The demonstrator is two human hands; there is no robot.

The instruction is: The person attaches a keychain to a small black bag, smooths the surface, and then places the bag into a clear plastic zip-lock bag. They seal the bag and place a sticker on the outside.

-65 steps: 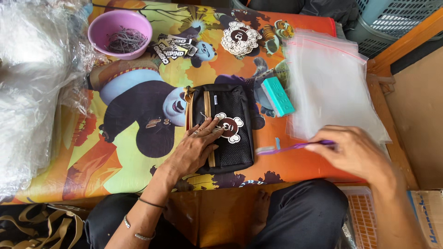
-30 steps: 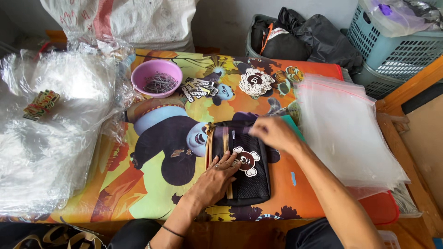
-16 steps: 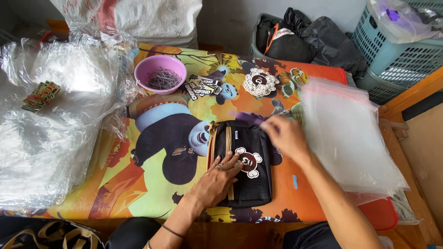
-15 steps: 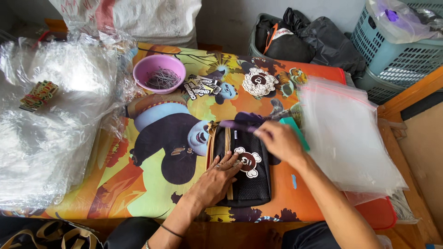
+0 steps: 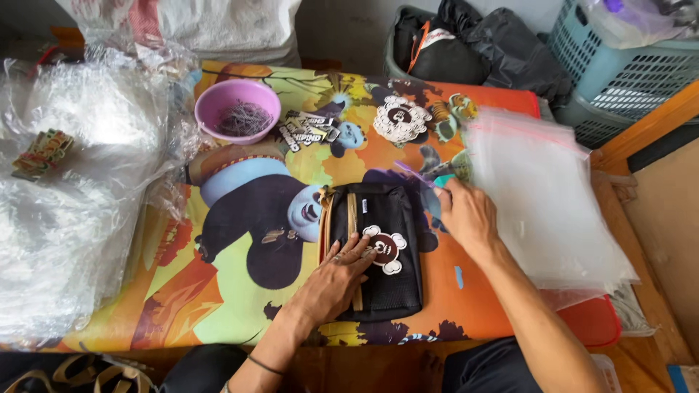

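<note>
— Colourful cartoon table cover fills the middle of the frame. What sits on it?

— A black pouch, just below centre, with a round white-and-brown sticker on its front. The left hand lies flat on the pouch, fingers spread, fingertips touching the sticker.

— And the other hand?

— The right hand is just right of the pouch, fingers curled around a thin purple stick — its tip points toward the upper left.

— Further out?

— A stack of clear zip bags at the right, a purple bowl of dark clips at upper left, and more stickers near the top — crumpled plastic sheeting covers the left edge.
</note>
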